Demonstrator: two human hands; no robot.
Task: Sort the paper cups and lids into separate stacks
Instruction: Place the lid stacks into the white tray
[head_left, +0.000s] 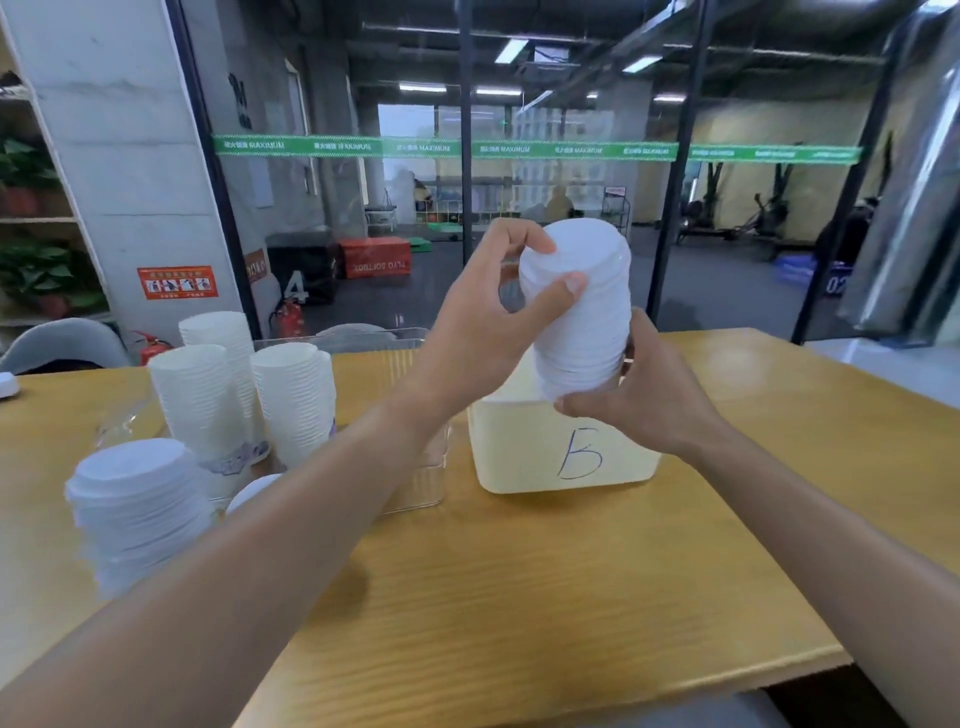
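A tall stack of white lids (582, 306) is held up over the translucent bin marked "B" (566, 457). My left hand (498, 317) pinches the stack near its top with thumb and fingers. My right hand (649, 395) grips it from below and behind. Three stacks of white paper cups (202, 400) stand in a clear tray (415, 478) to the left. Another stack of white lids (135, 509) sits at the table's left front. One loose lid (252, 491) lies by the tray.
The wooden table (519, 597) ends close in front and at the right. A glass wall stands behind it. A grey chair back (62, 343) and a fire extinguisher (153, 348) are beyond the far left edge.
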